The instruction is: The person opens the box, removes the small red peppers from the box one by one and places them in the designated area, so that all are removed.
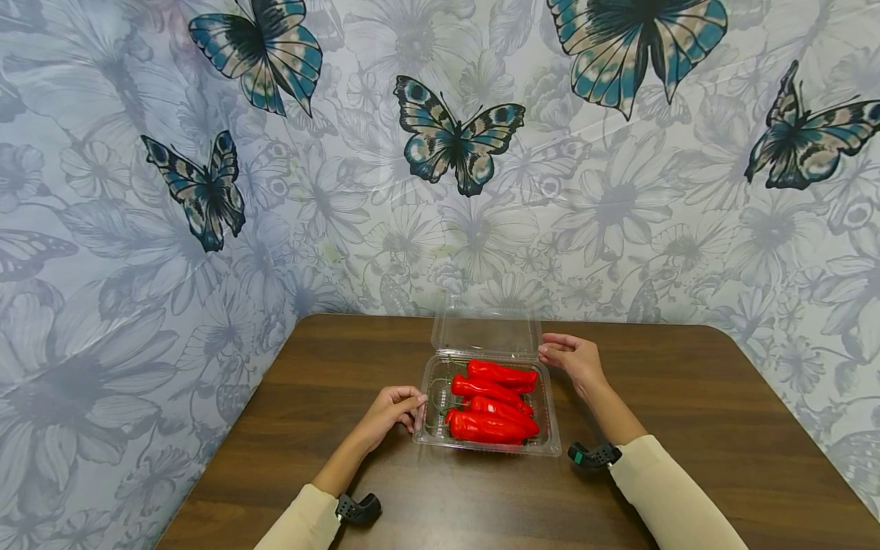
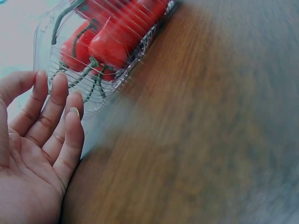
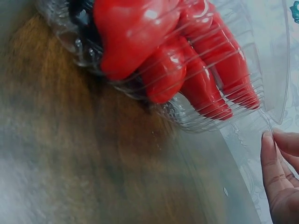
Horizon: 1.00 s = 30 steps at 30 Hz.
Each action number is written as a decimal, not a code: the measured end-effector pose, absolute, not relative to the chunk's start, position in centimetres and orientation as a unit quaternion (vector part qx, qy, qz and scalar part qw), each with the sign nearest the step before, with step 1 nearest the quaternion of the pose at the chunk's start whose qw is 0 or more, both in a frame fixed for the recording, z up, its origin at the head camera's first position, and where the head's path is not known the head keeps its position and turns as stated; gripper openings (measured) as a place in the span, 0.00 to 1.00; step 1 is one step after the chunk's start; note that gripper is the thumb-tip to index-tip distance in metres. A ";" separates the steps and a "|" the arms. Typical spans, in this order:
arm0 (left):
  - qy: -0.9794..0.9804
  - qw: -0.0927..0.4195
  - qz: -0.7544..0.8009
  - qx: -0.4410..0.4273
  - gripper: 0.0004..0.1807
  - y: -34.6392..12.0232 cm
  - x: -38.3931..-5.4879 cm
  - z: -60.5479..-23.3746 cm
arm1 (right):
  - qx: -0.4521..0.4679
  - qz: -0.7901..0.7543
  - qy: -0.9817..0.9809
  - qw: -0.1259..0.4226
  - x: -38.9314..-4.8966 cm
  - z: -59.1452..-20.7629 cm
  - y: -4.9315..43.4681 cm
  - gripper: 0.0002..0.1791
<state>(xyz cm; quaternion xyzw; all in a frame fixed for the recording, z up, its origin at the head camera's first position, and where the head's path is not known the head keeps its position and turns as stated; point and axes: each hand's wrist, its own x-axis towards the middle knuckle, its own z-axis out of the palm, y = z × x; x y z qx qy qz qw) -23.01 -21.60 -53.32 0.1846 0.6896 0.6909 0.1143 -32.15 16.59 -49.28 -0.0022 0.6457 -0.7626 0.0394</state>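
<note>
A clear plastic clamshell box [image 1: 554,428] stands on the table with its lid [image 1: 486,334] raised at the far side. Several red peppers [image 1: 490,426] lie in it side by side, their green stems [image 2: 88,77] toward the left. At the box's left rim, my left hand [image 1: 393,412] pinches the edge between thumb and forefinger; the other fingers [image 2: 72,140] curve loosely beside the wall. My right hand [image 1: 576,360] is at the far right corner, near the hinge. Its thumb and forefinger pinch the thin edge of the clear plastic [image 3: 270,122] there.
The brown wooden table [image 1: 275,428] extends around the box on both sides. Behind its far edge hangs a pale backdrop [image 1: 619,252] with flowers and butterflies. Black bands [image 1: 594,456] sit on both wrists, below cream sleeves.
</note>
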 end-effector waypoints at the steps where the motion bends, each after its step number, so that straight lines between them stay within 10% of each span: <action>1: 0.689 0.114 0.691 0.184 0.12 -21.6 -23.0 -53.3 | -0.002 -0.762 0.646 0.040 -32.1 -49.3 16.6 0.27; 30: 0.687 0.119 0.694 0.176 0.16 -21.6 -23.2 -53.3 | -0.006 -0.728 0.684 0.044 -32.2 -49.4 16.6 0.24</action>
